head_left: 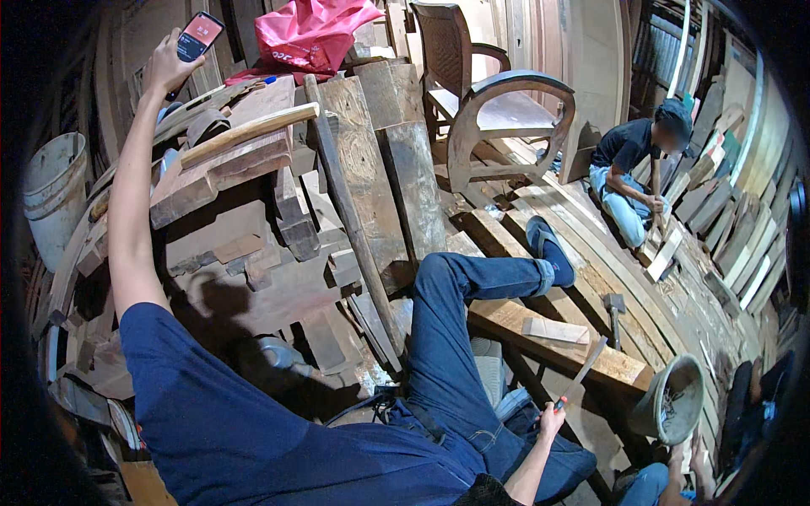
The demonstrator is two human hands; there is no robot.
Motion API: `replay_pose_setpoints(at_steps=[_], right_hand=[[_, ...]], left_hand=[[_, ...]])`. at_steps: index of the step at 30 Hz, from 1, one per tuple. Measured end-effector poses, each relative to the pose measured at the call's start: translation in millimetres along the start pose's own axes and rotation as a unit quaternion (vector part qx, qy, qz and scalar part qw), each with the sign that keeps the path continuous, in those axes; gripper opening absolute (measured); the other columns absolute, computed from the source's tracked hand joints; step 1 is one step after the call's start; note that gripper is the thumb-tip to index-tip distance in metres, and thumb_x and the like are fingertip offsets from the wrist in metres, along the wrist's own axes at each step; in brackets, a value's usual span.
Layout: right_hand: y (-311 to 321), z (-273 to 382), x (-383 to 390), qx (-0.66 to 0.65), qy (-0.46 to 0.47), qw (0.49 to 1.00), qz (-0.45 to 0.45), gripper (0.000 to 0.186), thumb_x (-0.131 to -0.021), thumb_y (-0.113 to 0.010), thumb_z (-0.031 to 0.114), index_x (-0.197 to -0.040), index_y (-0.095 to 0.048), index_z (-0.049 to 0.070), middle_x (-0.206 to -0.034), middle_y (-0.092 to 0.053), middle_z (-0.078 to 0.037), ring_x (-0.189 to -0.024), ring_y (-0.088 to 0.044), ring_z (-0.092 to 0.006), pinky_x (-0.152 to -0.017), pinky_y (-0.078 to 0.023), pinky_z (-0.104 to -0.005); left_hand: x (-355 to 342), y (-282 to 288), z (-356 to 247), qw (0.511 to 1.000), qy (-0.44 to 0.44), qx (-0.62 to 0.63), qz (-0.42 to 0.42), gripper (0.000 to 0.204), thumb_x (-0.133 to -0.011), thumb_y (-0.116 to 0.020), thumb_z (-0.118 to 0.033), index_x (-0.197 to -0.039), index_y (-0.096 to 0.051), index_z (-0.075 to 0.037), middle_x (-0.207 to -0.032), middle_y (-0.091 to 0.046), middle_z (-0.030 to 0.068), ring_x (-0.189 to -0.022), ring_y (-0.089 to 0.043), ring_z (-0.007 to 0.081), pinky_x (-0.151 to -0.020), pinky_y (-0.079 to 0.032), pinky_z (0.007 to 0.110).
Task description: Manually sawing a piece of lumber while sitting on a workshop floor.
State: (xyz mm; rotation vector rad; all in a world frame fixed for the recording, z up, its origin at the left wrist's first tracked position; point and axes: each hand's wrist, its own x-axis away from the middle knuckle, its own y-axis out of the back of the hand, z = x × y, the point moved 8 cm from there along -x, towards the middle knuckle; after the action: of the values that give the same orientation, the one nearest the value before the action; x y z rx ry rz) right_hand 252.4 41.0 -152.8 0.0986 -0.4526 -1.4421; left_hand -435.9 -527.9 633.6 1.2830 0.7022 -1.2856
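Far out at the upper left, my left hand point(171, 66) is closed round a smartphone point(202, 34) with its screen lit. My right hand point(550, 419) rests near my thigh, wrapped round the orange-and-black handle of a long, narrow metal tool point(584, 371). Its blade points up and away; whether it is a file or something else I cannot tell. Just beyond the blade, a flat light wood piece point(555, 330) lies on a thick timber beam point(607, 358). A hammer point(615, 319) stands head up beside that beam.
Stacked timber offcuts point(245, 169) fill the left. A pink plastic bag point(312, 34) and a wooden armchair point(506, 110) stand behind. A co-worker point(629, 169) crouches at the right, holding wood. A grey bucket point(677, 401) sits lower right, a white bucket point(55, 198) far left.
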Motion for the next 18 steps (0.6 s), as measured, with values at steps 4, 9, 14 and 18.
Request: replay_pose_setpoints(at_steps=[4,9,14,18], right_hand=[[-1,12,8,0.009,-0.010,1.000,0.001,0.016,-0.086,-0.058,0.017,-0.081,-0.051,0.003,-0.052,-0.053,-0.006,-0.039,-0.054,-0.0171,-0.038,-0.043,-0.0311],[0,10,9,-0.014,-0.006,1.000,0.011,0.016,-0.086,-0.057,0.017,-0.082,-0.051,0.003,-0.053,-0.053,-0.005,-0.039,-0.053,-0.0154,-0.037,-0.042,-0.0303],[-3,2,2,-0.009,-0.004,1.000,0.014,0.015,-0.086,-0.057,0.017,-0.083,-0.051,0.003,-0.053,-0.052,-0.005,-0.039,-0.053,-0.0154,-0.037,-0.042,-0.0298],[-1,2,3,-0.017,0.000,1.000,0.018,0.015,-0.087,-0.057,0.016,-0.086,-0.052,0.002,-0.054,-0.053,-0.005,-0.039,-0.053,-0.0160,-0.038,-0.043,-0.0300]], left_hand=[[1,-3,7,0.999,0.009,-0.007,0.037,0.079,-0.069,-0.079,-0.050,-0.125,-0.051,-0.002,-0.111,-0.065,0.0213,-0.102,-0.065,0.0383,-0.084,-0.054,0.049],[2,-7,11,1.000,0.005,0.005,0.029,0.080,-0.069,-0.079,-0.051,-0.125,-0.052,-0.001,-0.111,-0.065,0.0210,-0.101,-0.065,0.0379,-0.082,-0.054,0.048],[0,-10,20,1.000,0.002,-0.011,0.006,0.079,-0.069,-0.079,-0.051,-0.124,-0.052,-0.002,-0.110,-0.065,0.0208,-0.101,-0.065,0.0373,-0.082,-0.054,0.048],[2,-12,12,0.999,0.007,-0.002,0.032,0.078,-0.068,-0.079,-0.050,-0.124,-0.052,-0.002,-0.109,-0.066,0.0209,-0.100,-0.066,0.0374,-0.082,-0.054,0.047]])
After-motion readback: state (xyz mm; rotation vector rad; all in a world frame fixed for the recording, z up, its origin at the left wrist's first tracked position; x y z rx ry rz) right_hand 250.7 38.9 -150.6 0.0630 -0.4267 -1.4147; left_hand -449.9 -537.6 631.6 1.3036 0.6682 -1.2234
